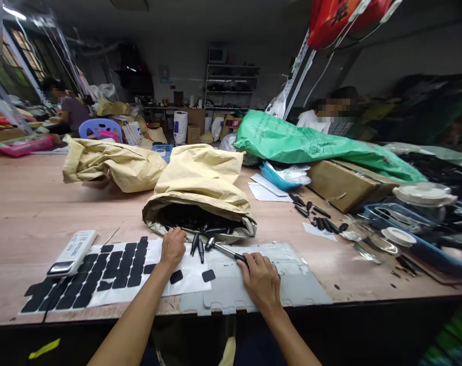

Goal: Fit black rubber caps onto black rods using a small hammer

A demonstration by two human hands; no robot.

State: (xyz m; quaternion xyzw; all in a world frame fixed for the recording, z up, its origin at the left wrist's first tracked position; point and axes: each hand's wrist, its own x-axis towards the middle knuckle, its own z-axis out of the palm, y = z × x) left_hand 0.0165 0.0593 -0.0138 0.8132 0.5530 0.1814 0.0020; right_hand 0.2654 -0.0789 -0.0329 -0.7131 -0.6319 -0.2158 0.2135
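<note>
Your right hand has fingers clamped on the hammer; your left hand is beside the open sack, its grip unclear.

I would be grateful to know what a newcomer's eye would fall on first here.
Probably the bright green sack lying across a cardboard box on the right. Next might come the open tan sack near the middle, its dark mouth facing the camera. In front, a hammer sits in the right hand's grip.

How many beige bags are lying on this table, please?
2: an open bag beyond the hammer, and a second bag to its left. More may be hidden behind them.
</note>
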